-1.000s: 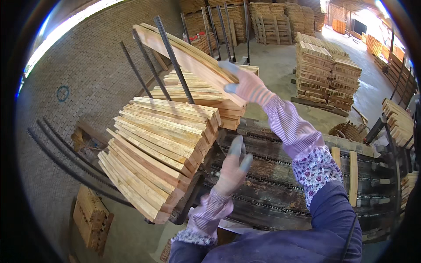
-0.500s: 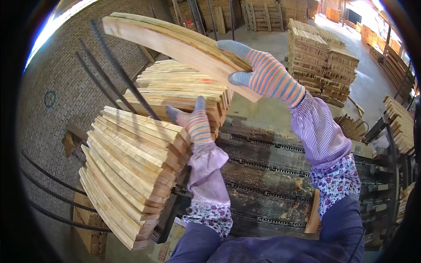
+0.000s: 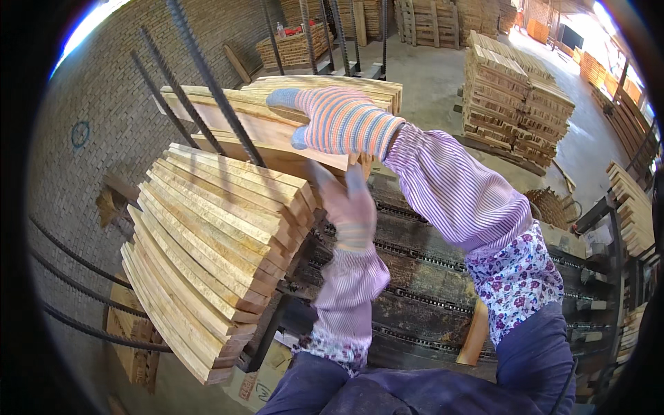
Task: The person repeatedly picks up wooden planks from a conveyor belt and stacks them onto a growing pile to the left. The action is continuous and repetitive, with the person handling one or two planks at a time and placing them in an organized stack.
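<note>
Both my hands wear striped knit gloves with grey-blue fingertips. My right hand [image 3: 344, 123] is closed over the right part of a pale wooden board [image 3: 238, 119], thumb on the near side. That board lies low over the farther stack of boards [image 3: 366, 88], behind the upright bars; whether it rests fully on it I cannot tell. My left hand [image 3: 349, 207], smeared by motion, has thumb and fingers apart and nothing visible in it. It is just right of the nearer stack of boards [image 3: 214, 256], whose pieces stand on edge side by side.
Dark ribbed steel bars [image 3: 218, 83] rise between the stacks; more bars curve out at the lower left. A dark chain conveyor bed [image 3: 408, 277] runs beneath my arms, with a loose wood piece [image 3: 474, 333] on it. A tall wood pile [image 3: 512, 97] stands at the far right.
My right hand has moved left and down with the board, bringing it from the air to the farther stack. My left hand has come off the stacks and moved right.
</note>
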Tool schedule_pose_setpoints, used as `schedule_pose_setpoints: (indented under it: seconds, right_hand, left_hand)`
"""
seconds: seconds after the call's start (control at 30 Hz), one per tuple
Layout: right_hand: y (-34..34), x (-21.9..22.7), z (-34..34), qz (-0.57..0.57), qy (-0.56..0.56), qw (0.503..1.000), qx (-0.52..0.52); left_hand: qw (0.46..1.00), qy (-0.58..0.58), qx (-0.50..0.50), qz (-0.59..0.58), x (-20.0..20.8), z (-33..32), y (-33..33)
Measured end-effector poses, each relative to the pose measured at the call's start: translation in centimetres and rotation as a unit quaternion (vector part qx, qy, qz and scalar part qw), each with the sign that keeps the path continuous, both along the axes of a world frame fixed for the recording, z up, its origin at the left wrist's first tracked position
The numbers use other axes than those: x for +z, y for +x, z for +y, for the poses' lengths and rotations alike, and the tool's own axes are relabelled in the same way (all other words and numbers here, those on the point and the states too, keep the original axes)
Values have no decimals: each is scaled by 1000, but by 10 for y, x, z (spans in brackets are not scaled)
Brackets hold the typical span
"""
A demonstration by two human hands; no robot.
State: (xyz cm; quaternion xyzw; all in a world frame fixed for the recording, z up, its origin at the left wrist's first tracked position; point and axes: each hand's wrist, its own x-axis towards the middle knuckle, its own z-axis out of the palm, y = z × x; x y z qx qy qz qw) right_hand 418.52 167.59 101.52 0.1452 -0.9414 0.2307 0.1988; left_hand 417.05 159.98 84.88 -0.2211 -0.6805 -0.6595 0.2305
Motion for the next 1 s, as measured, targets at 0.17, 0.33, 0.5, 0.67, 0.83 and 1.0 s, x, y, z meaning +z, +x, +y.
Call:
schedule_pose_setpoints:
  seconds: [0.17, 0.33, 0.5, 0.67, 0.83, 1.0]
  right_hand:
    - [-28, -7, -38, -100, 125, 986, 56]
    - [-34, -18, -31, -95, 169, 977, 88]
    - [-59, -32, -18, 8, 38, 997, 62]
    - [-75, 2, 20, 131, -23, 991, 3]
    - [-114, 20, 85, 268, 58, 953, -128]
    - [-166, 26, 111, 202, 132, 950, -200]
  left_hand:
    - [973, 35, -201, -108, -52, -34, 78]
    - [992, -87, -89, 39, -78, -55, 93]
    - [976, -130, 60, 164, -53, -59, 59]
    - [968, -166, 92, 163, -56, -69, 50]
    - [990, -136, -5, -48, -39, -68, 44]
    - [974, -226, -9, 8, -41, -79, 26]
